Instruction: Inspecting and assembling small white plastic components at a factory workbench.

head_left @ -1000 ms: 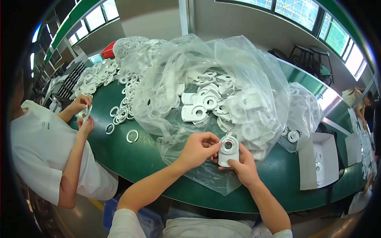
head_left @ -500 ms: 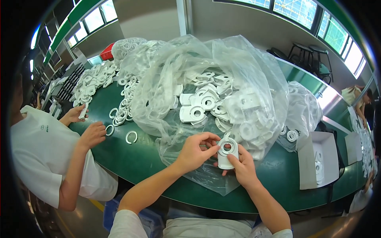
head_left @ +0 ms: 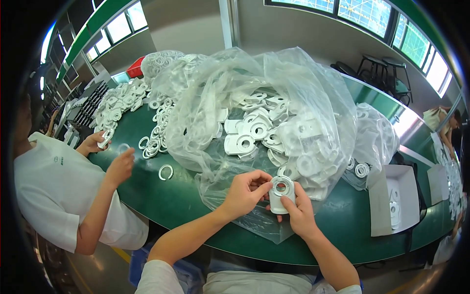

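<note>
A white plastic part [head_left: 279, 205] with a flat rounded body and a round ringed hole at its top is held over the near side of the clear plastic bag. My right hand [head_left: 300, 211] grips its right side and lower end, thumb on the front face. My left hand [head_left: 245, 192] is closed at its upper left edge, thumb and forefinger beside the ring; whether a separate ring sits in the hole I cannot tell. Just beyond, similar white parts [head_left: 246, 144] lie heaped in the open clear bag [head_left: 193, 117].
To my left, a co-worker's hands [head_left: 120, 169] hold a white part and a ring. A loose white ring [head_left: 166, 172] and a pile of rings [head_left: 157, 132] lie on the green table [head_left: 191, 215]. A white box [head_left: 379, 210] with a few parts stands at right.
The part in my hands has turned slightly and sits a little lower, both hands still on it. The co-worker's right hand has lifted a ring off the table.
</note>
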`<state>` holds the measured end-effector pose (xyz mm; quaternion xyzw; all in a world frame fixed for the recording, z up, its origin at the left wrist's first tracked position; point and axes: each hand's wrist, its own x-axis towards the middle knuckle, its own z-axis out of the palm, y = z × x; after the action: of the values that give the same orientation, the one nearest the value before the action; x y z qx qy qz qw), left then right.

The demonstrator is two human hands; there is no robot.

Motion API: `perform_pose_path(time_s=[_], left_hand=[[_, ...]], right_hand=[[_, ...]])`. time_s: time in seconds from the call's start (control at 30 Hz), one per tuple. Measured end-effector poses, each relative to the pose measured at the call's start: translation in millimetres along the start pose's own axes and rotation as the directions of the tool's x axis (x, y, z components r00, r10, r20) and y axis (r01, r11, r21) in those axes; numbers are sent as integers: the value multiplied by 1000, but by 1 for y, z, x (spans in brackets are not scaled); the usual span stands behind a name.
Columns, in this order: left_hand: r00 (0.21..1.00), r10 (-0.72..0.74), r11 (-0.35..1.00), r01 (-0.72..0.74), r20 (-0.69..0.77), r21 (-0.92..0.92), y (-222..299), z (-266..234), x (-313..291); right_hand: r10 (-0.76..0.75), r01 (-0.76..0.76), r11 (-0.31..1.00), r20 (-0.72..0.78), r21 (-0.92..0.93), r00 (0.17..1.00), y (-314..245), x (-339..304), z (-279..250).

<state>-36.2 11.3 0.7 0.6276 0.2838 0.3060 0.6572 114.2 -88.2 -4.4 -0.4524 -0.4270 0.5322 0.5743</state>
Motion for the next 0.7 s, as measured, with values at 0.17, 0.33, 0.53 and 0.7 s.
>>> perform_pose_path(time_s=[0.17,0.33,0.53,0.7], left_hand=[[1000,1,1000,-1,-18,4,2,4,-3],[997,58,994,-61,41,92,5,7,-4],[963,263,930,-267,53,251,14,7,-5],[960,276,920,-275,34,281,10,7,-7]], right_hand=[[-14,14,1000,-21,-15,1000,-2,-2,1],[-4,6,1000,-149,12,989,1,0,-2],[-198,159,945,-111,-285,974,20,4,-1],[-82,50,966,-116,-253,990,13,-2,2]])
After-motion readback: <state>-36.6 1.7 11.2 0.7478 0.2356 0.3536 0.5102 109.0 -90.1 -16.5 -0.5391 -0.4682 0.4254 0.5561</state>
